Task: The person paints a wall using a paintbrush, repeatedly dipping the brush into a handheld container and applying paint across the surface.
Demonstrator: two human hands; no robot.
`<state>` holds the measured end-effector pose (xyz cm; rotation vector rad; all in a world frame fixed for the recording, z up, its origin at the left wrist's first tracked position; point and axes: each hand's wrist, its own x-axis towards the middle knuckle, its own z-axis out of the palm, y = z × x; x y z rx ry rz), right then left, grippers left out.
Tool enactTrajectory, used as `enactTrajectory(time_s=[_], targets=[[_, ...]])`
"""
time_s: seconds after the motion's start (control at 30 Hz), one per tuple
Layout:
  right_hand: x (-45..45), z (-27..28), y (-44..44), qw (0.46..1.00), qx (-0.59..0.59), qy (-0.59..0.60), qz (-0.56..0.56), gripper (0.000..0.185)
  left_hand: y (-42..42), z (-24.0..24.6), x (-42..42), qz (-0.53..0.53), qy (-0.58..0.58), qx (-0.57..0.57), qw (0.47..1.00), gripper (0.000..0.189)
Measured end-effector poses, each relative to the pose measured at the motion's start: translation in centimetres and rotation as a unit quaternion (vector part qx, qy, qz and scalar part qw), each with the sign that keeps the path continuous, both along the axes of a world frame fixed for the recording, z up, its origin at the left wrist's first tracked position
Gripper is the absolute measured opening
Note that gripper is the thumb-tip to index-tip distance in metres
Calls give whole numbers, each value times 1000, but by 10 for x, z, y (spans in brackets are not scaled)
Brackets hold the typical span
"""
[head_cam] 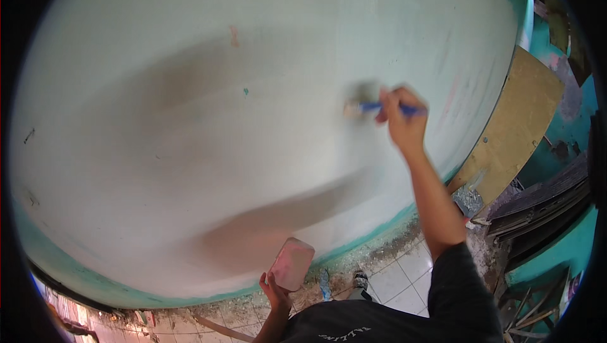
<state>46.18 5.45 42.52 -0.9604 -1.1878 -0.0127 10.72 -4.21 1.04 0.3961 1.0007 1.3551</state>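
My right hand (pixel 402 113) is shut on the blue handle of a paintbrush (pixel 370 106), its pale bristles at the wall, slightly blurred. The wall (pixel 284 144) is painted whitish over pale green, with small marks and a darker green edge along the bottom. Low in front of my body, my left hand (pixel 276 291) holds a shallow rectangular plastic container (pixel 291 264) by its lower left side; pink and whitish paint shows inside it. My arms cast shadows on the wall.
A tan board (pixel 514 120) leans at the right, beside a stack of dark sheets (pixel 540 200). A paint-spattered grey block (pixel 468 201) lies below it. Debris lines the wall's foot over white floor tiles (pixel 403 291). A wooden strip (pixel 223 328) lies at the bottom left.
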Motion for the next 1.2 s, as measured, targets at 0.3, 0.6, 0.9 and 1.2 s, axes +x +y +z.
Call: enactTrajectory(time_s=[0.3,0.6,0.9,1.2], targets=[[-3,142,0,970,239,-22,-24,27,-15,-5,-6,39,-4,-8,999,67],[20,3,24,977,195,-60,-55,29,-13,-6,-17,28,2,4,1000,66],[-6,-257,-31,989,-145,9,25,28,-17,4,-15,-7,-17,4,1000,67],[-11,95,-18,968,235,-60,-57,26,-22,2,-17,-13,-9,3,1000,67]])
